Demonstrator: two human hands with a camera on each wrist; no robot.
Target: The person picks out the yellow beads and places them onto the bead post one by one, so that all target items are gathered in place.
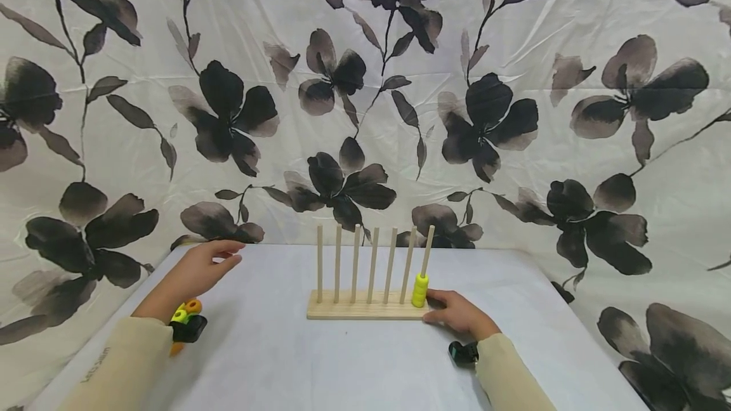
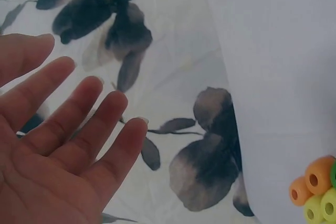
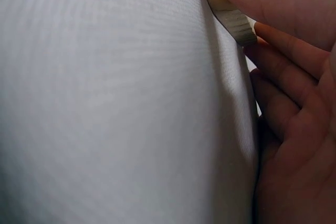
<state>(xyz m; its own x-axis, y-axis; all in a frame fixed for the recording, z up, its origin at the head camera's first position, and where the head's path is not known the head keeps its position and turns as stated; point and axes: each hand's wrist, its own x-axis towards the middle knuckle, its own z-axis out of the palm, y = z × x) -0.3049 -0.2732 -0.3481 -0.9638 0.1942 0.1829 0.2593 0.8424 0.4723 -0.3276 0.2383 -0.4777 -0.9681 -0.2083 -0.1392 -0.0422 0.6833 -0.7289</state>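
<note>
I've got the left hand, grip slack and unladen, nearest those orange, yellow and green round beads, back by its wrist on the white counter; my right hand pinches the pale wooden seven-peg rack, base running crosswise.

The head view is bright and evenly lit, a soft shadow falling across the bench at lower left; both wrist views are dimmer, the right softly blurred.

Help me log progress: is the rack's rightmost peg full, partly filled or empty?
Partly filled: yellow beads circle the rightmost peg low down, leaving its top bare.
</note>
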